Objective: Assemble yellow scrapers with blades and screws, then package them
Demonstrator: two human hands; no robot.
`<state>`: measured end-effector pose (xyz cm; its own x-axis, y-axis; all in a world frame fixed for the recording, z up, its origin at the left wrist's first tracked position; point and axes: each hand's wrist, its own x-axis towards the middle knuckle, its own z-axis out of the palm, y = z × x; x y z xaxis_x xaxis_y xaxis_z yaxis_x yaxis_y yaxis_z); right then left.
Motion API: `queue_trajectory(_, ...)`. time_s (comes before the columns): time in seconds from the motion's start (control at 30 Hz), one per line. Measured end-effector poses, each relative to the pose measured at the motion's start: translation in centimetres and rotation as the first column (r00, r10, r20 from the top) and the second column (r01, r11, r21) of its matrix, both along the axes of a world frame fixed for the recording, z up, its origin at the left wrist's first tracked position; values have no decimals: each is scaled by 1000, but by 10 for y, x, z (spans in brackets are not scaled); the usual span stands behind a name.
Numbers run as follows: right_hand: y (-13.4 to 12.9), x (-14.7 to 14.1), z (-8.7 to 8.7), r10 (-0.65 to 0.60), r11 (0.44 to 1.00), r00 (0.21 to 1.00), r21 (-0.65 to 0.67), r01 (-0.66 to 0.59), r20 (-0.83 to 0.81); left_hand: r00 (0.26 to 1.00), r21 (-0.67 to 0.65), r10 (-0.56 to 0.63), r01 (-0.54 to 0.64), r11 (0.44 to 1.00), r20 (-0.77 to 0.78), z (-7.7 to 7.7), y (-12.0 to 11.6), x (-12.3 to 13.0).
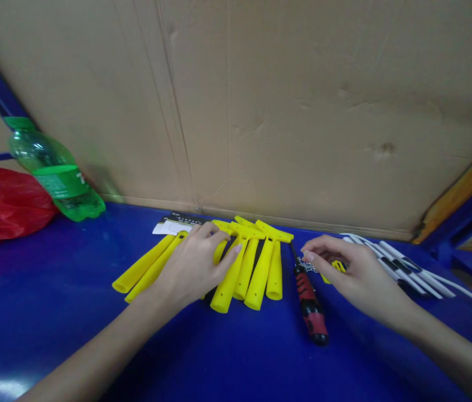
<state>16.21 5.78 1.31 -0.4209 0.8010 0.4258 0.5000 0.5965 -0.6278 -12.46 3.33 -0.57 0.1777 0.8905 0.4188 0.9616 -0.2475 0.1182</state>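
Observation:
Several yellow plastic T-shaped handles (260, 273) lie side by side on the blue table, their hollow round ends toward me. My left hand (196, 259) is over the left part of this row, thumb and fingers apart, hiding some of the handles. Right of the row rests a screwdriver (312, 307) with a red and black grip, its shaft pointing away from me. Just beyond the grip is a small heap of silvery screws (308, 266). My right hand (342, 262) hovers beside them with thumb and fingertips pinched together; whatever is between them is too small to make out.
Black-and-white printed cards (177, 223) lie behind the handles. White and black strips (412, 271) are at the right, partly behind my right hand. A green bottle (62, 176) leans at the left by a red plastic bag (5, 204). Cardboard (261, 111) walls off the back.

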Motion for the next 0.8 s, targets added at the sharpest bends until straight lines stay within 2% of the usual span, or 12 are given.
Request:
queue_trajectory(0.2,-10,26,-16,-75,995,993,58,80,-89,1000,-120,10,-14,993,-27,19,16,25)
queue_trajectory(0.3,-16,31,-24,-117,987,988,100,127,-102,999,-151,34,-36,988,-11,21,21,33)
queue_trajectory(0.47,-16,31,-30,-105,985,988,123,119,-113,997,-155,52,-43,987,51,18,24,35)
queue_trajectory(0.67,-19,30,-27,-126,984,980,109,143,-155,960,-128,78,-45,991,269,29,27,22)
queue_trajectory(0.77,-20,31,-24,-144,987,963,34,155,-226,908,-116,40,9,993,416,36,20,27)
queue_trajectory(0.8,-19,31,-21,-150,988,955,-15,151,-257,867,-120,14,53,991,498,38,15,33)
